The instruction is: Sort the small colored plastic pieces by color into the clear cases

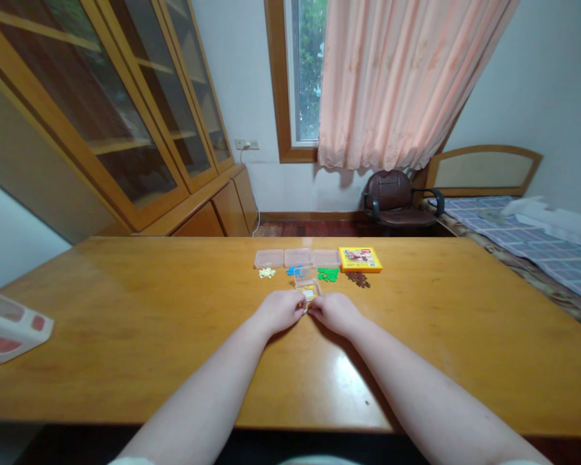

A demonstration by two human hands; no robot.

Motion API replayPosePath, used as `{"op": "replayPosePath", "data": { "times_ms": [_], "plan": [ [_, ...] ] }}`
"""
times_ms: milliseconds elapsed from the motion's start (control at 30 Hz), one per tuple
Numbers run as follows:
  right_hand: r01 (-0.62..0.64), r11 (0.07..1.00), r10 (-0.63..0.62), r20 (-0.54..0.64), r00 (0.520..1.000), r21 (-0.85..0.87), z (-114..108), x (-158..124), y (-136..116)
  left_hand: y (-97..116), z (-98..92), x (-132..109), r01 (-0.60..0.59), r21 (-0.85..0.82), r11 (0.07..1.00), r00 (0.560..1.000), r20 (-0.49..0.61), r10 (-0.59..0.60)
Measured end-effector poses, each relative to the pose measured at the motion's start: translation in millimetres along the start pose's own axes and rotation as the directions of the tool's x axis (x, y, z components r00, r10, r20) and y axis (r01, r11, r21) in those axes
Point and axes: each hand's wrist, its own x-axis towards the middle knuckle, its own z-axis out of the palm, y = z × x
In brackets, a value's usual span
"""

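My left hand (pixel 283 310) and my right hand (pixel 336 313) meet at the near edge of a small clear plastic box (pixel 318 283), their fingers closed and pinching close together. Whatever lies between the fingertips is too small to make out. Inside the box are yellow pieces and a white patch. Just beyond it are little piles of small pieces: cream pieces (pixel 266 273) at left, blue pieces (pixel 294 271), green pieces (pixel 328 275), and brown pieces (pixel 358 279) at right.
Behind the piles, clear plastic boxes (pixel 269 258) stand in a row beside a yellow printed box (pixel 361 259). A white plastic holder (pixel 14 326) is at the left of the wooden table (pixel 140 310). Past the far edge are a brown armchair (pixel 397 197) and a bed (pixel 537 232).
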Motion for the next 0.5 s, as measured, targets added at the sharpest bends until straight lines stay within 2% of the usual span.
{"op": "replayPosePath", "data": {
  "times_ms": [500],
  "plan": [
    [0.020, 0.997, -0.021, -0.013, 1.000, -0.077, 0.8, 1.0, -4.6, -4.4, 3.0, 0.8, 0.021, -0.006, 1.000, 1.000, 0.011, -0.021]
  ]
}}
